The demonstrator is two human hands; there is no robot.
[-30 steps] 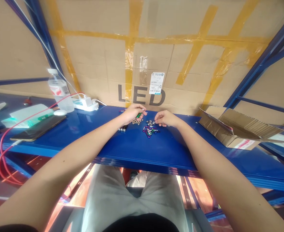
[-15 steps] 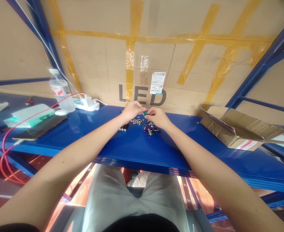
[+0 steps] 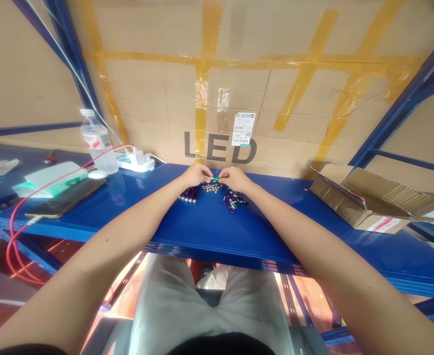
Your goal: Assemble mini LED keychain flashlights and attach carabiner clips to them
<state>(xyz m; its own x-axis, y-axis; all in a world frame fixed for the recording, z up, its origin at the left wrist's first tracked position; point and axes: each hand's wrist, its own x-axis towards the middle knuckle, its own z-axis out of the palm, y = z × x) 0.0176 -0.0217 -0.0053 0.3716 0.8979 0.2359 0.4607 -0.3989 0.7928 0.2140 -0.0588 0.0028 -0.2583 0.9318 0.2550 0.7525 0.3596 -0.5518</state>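
Note:
A small green tube-like piece (image 3: pixel 215 179) is pinched between the fingertips of my left hand (image 3: pixel 198 175) and my right hand (image 3: pixel 235 177), one at each end. It lies level above the blue table, and its exact kind is too small to make out. Just below it sits a cluster of small brass-coloured parts (image 3: pixel 212 188). Several dark tubes with silvery ends (image 3: pixel 189 195) lie side by side near my left wrist. Under my right hand is a loose pile of coloured metal carabiner clips (image 3: pixel 234 201).
An open cardboard box (image 3: pixel 360 202) stands on the right of the blue table (image 3: pixel 202 227). To the left are a water bottle (image 3: pixel 100 143), a power strip (image 3: pixel 137 160), a phone (image 3: pixel 67 198) with a red cable, and a tissue pack (image 3: pixel 52 180). Taped cardboard (image 3: pixel 157 93) forms the back.
Both hands have come down slightly and to the left with the green piece, which has turned from slanted to level. More of the dark tubes shows now. The camera view has shifted a little.

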